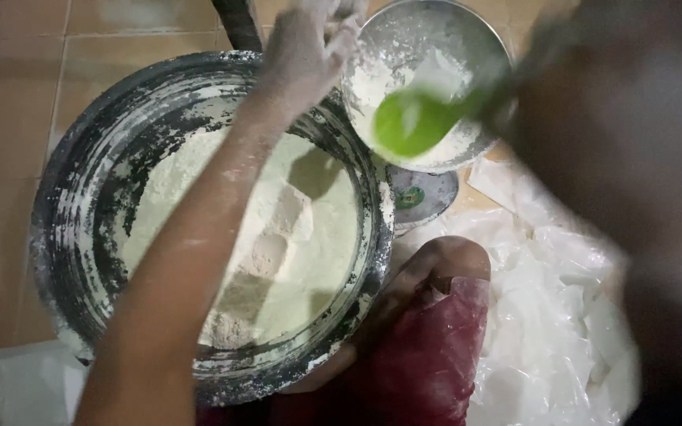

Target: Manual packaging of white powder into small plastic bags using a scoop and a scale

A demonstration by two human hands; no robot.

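Observation:
My left hand (309, 43), dusted with flour, reaches across a large dark basin (65, 237) and its fingers curl at the near rim of a smaller metal bowl (467, 39). The fingertips are partly cut off by the top edge of the view. My right hand (542, 59) is a dark blur at the upper right and grips the handle of a green scoop (412, 122). The scoop hangs over the small bowl, which holds white flour (372, 83). The large basin holds a mound of pale flour (278, 237) with dents in it.
The small bowl sits on a round scale (420, 197) with a dial face. Crumpled white plastic bags (546, 315) lie at the right. My knee (444, 264) and red shorts (428, 355) are beside the basin. Tan floor tiles (9, 118) lie at the left.

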